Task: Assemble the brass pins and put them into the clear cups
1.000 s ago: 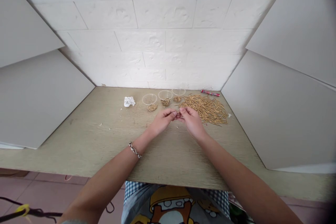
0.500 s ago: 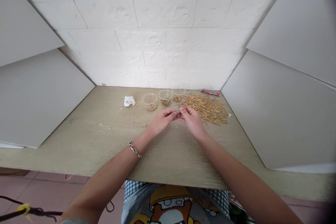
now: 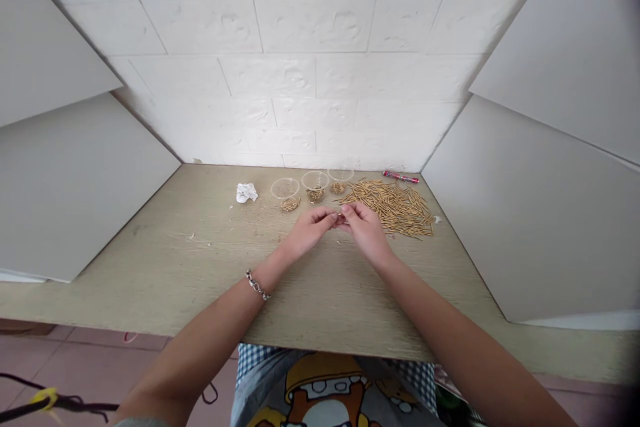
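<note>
My left hand (image 3: 310, 231) and my right hand (image 3: 367, 233) meet above the wooden tabletop (image 3: 150, 247), their fingertips pinching a tiny brass-coloured pin (image 3: 341, 215). The fingers hide most of it. Just beyond my right hand lies a loose pile of thin brass rods (image 3: 390, 208). Behind my hands stand several clear plastic cups, the nearest to my left hand being a cup (image 3: 315, 181) holding short golden pieces. A metal link bracelet (image 3: 257, 285) circles my left wrist.
A crumpled white tissue (image 3: 247, 193) lies left of the cups, and a red marker (image 3: 401, 177) lies at the back edge. White panels flank the table, with a white brick wall (image 3: 310, 100) behind it. A checked, cartoon-print garment (image 3: 325, 387) shows below the front edge.
My fingertips shift very slightly around the tiny pin. The cups, rods and tissue stay where they were.
</note>
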